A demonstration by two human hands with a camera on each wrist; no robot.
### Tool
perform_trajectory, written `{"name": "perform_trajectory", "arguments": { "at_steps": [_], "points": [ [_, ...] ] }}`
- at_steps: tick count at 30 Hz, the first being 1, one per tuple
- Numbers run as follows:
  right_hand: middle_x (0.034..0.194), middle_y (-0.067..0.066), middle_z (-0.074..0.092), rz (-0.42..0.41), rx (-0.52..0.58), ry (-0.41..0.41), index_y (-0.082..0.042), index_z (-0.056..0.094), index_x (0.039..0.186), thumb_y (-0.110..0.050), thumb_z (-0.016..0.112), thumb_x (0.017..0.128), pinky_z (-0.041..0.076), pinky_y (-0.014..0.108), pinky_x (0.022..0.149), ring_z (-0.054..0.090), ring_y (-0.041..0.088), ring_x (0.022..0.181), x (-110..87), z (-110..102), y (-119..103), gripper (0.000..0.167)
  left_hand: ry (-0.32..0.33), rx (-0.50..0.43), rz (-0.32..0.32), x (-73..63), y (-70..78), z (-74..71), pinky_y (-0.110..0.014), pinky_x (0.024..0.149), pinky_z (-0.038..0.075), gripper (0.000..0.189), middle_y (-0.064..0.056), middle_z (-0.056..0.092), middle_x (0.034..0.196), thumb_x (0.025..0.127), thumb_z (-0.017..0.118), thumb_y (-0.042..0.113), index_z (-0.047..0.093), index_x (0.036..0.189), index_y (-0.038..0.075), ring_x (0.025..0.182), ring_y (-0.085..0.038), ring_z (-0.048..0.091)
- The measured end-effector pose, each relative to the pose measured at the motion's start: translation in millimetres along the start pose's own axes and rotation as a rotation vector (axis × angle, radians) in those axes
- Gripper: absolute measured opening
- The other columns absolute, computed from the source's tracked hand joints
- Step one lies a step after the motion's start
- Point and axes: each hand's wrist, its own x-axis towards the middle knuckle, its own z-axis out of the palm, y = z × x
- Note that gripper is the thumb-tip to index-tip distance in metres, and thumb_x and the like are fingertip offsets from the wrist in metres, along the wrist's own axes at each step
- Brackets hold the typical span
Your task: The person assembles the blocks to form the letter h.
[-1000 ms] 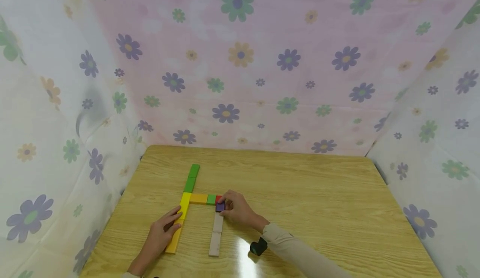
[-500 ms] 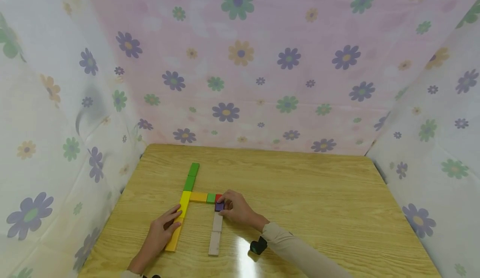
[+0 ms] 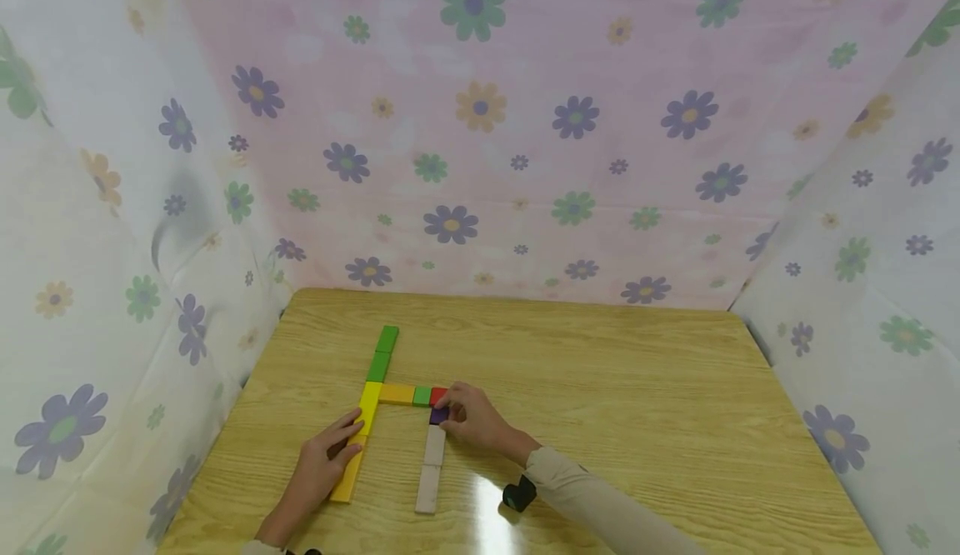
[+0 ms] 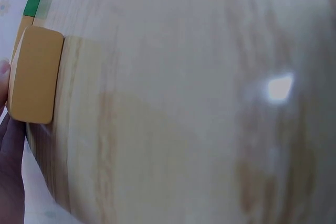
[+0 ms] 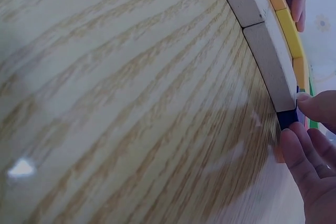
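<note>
My right hand (image 3: pixel 480 419) pinches a small purple block (image 3: pixel 438 416) between thumb and fingers. In the head view the block sits between a red block (image 3: pixel 438 397) and the upper of two whitish blocks (image 3: pixel 434 445), and the fingers cover part of it. In the right wrist view the thumb and fingertips are on either side of its dark end, against the whitish block. My left hand (image 3: pixel 318 463) rests with extended fingers on a yellow block (image 3: pixel 369 405) and its thumb on an orange block (image 3: pixel 347 476) in the left column.
Two green blocks (image 3: pixel 382 359) continue the left column at the far end. An orange block (image 3: pixel 397 394) and a small green block (image 3: pixel 422 397) bridge across to the red one. Everything lies on a wooden table (image 3: pixel 637 405), enclosed by flowered cloth (image 3: pixel 525 122).
The purple block has come down slightly and toward me, into line with the whitish blocks, which have shifted slightly nearer too. More of the red block shows. The left hand has stayed in place.
</note>
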Motion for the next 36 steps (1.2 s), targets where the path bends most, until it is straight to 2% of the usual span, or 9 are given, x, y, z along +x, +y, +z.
{"name": "perform_trajectory", "arguments": {
  "at_steps": [12, 19, 23, 29, 32, 36],
  "points": [
    [0.096, 0.002, 0.051, 0.011, -0.006, -0.012, -0.005, 0.070, 0.101, -0.009, 0.072, 0.085, 0.050, 0.017, 0.066, 0.054, 0.009, 0.077, -4.4, 2, 1, 0.016, 0.008, 0.014, -0.004, 0.9, -2.2, 1.0, -0.015, 0.088, 0.047, 0.038, -0.008, 0.052, 0.136, 0.083, 0.069, -0.001, 0.065, 0.121, 0.002, 0.123, -0.029, 0.049],
    [0.108, 0.000, 0.045, 0.002, -0.061, -0.095, -0.007, 0.070, 0.106, -0.023, 0.074, 0.084, 0.047, 0.014, 0.065, 0.052, 0.006, 0.076, -10.0, 2, -4, 0.026, 0.014, 0.028, 0.011, 0.4, -1.8, 0.8, -0.012, 0.088, 0.045, 0.037, -0.009, 0.053, 0.135, 0.083, 0.069, 0.001, 0.065, 0.120, 0.001, 0.122, -0.030, 0.050],
    [0.113, -0.001, 0.045, -0.004, -0.128, -0.132, -0.011, 0.070, 0.106, -0.031, 0.073, 0.084, 0.043, 0.014, 0.067, 0.047, 0.007, 0.083, -13.3, 3, -9, 0.030, 0.020, 0.040, 0.017, 0.5, -0.3, -0.6, -0.014, 0.088, 0.046, 0.037, -0.009, 0.053, 0.135, 0.083, 0.069, 0.000, 0.065, 0.120, 0.001, 0.121, -0.031, 0.051],
    [0.116, 0.003, 0.048, -0.054, -0.209, -0.127, -0.010, 0.070, 0.106, -0.031, 0.072, 0.085, 0.045, 0.017, 0.078, 0.048, 0.009, 0.096, -16.5, 4, -13, 0.030, 0.008, 0.015, 0.001, 1.3, -0.5, -0.2, -0.012, 0.087, 0.045, 0.037, -0.009, 0.052, 0.136, 0.084, 0.069, -0.001, 0.064, 0.121, 0.001, 0.122, -0.029, 0.049],
    [0.118, 0.001, 0.046, -0.069, -0.234, -0.129, -0.012, 0.066, 0.113, -0.037, 0.071, 0.085, 0.046, 0.018, 0.078, 0.047, 0.008, 0.098, -23.1, 6, -15, 0.038, 0.002, 0.005, -0.017, 1.3, -1.0, 0.9, -0.013, 0.088, 0.045, 0.038, -0.008, 0.052, 0.137, 0.084, 0.069, -0.001, 0.064, 0.121, 0.001, 0.124, -0.028, 0.049],
    [0.118, 0.001, 0.038, -0.083, -0.221, -0.179, -0.015, 0.056, 0.125, -0.051, 0.071, 0.080, 0.044, 0.016, 0.074, 0.044, 0.008, 0.095, -37.6, 11, -27, 0.059, 0.004, 0.026, -0.025, 1.2, -0.5, -0.1, -0.015, 0.090, 0.045, 0.037, -0.007, 0.052, 0.137, 0.084, 0.069, 0.001, 0.064, 0.121, 0.002, 0.124, -0.028, 0.049]
  ]
}}
